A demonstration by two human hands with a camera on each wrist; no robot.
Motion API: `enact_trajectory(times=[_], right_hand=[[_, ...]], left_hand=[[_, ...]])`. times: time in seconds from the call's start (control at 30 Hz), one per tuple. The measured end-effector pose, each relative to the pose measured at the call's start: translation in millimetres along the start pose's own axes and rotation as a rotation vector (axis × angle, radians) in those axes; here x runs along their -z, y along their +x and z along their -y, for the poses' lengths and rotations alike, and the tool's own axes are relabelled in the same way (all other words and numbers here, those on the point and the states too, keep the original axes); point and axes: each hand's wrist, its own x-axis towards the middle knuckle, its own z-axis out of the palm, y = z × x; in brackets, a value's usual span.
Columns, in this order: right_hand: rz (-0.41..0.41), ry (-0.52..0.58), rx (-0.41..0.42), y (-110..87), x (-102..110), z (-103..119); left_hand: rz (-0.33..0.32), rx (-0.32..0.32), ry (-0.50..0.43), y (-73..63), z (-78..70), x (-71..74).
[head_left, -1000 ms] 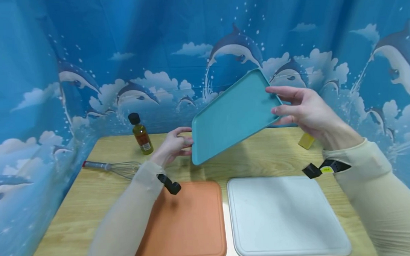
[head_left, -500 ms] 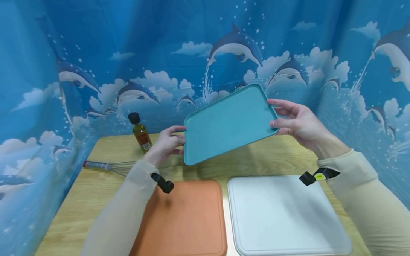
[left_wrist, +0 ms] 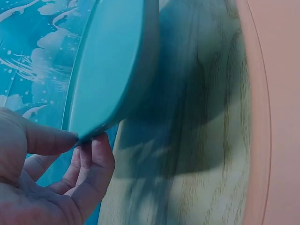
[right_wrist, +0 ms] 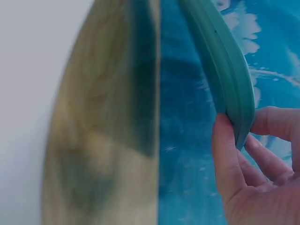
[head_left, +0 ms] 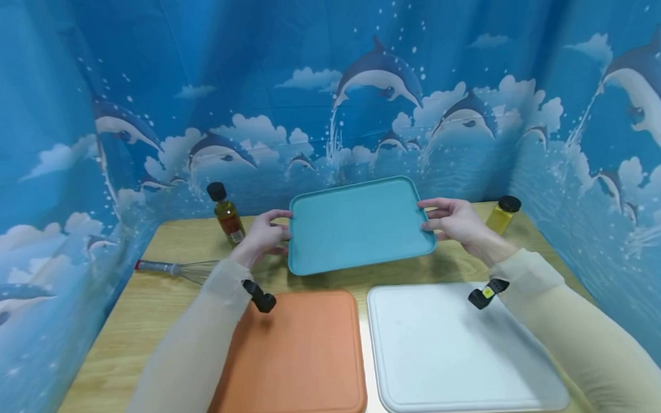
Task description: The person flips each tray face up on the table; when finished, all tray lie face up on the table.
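A teal rectangular tray [head_left: 358, 227] is held over the back of the wooden table, its far side tilted up and its right end slightly higher. My left hand [head_left: 263, 236] pinches the tray's left short edge between thumb and fingers, as the left wrist view shows with the tray [left_wrist: 105, 61] above a shadow on the wood. At the opposite short edge my right hand [head_left: 459, 223] pinches the rim; in the right wrist view thumb and fingers sit on both sides of the tray's edge [right_wrist: 227, 70].
An orange board [head_left: 308, 359] lies front left, a white board [head_left: 461, 348] front right. Behind my left hand stands a dark-capped bottle [head_left: 229, 216], with a whisk [head_left: 174, 268] left of it. A yellow black-capped bottle [head_left: 503, 215] stands back right. A dolphin-print curtain [head_left: 326, 79] encloses the table.
The tray has come down toward the table and levelled out, its raised right end dropping most. My right hand has moved down and left with it, uncovering the yellow bottle.
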Motion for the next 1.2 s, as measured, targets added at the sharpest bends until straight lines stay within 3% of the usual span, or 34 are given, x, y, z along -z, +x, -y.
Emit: enact_trajectory(times=[0.43,0.77,1.0,1.2], right_hand=[[0.004,-0.019,-0.055,29.1,-18,-40],[0.003,-0.086,-0.085,33.8,-27,-51],[0.0,-0.108,-0.086,36.9,-29,-54],[-0.008,-0.121,-0.078,36.5,-28,-53]], left_hand=[[-0.044,0.02,0.072,14.7,9.2,-9.6],[-0.07,0.043,0.106,19.8,15.6,-16.7],[-0.127,0.033,0.252,26.1,20.0,-20.5],[-0.189,-0.025,0.4,46.8,32.0,-16.2]])
